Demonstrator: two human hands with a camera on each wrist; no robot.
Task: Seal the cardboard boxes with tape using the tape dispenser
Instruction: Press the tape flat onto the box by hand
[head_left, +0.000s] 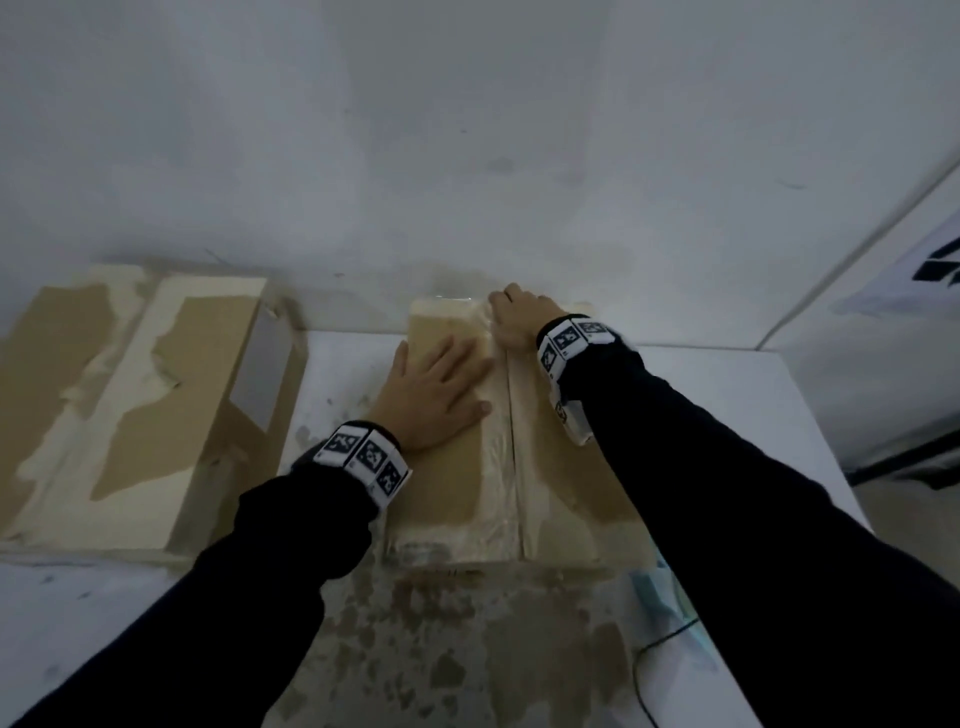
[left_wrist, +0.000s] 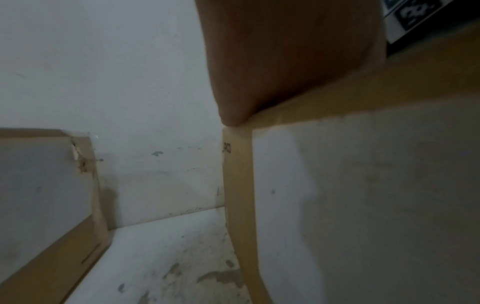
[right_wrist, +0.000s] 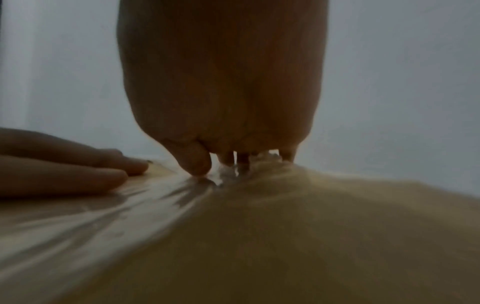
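A closed cardboard box (head_left: 457, 483) lies in the middle of the white table, with a strip of clear glossy tape (head_left: 498, 467) running along its centre seam. My left hand (head_left: 439, 382) lies flat, fingers spread, on the box's left flap. My right hand (head_left: 514, 319) presses its fingertips down on the tape at the far end of the seam. In the right wrist view the thumb (right_wrist: 197, 164) and fingers touch the shiny tape (right_wrist: 124, 207), with the left hand's fingers (right_wrist: 78, 174) beside them. The left wrist view shows my palm (left_wrist: 285, 61) on the box's top edge (left_wrist: 363, 90). No tape dispenser is clearly visible.
A second, larger cardboard box (head_left: 156, 405) with torn white patches sits on the left, a narrow gap of table (left_wrist: 168, 257) between the two. A wall stands right behind the boxes. A teal object (head_left: 657, 590) with a thin cable lies at the box's near right corner, half hidden by my right sleeve.
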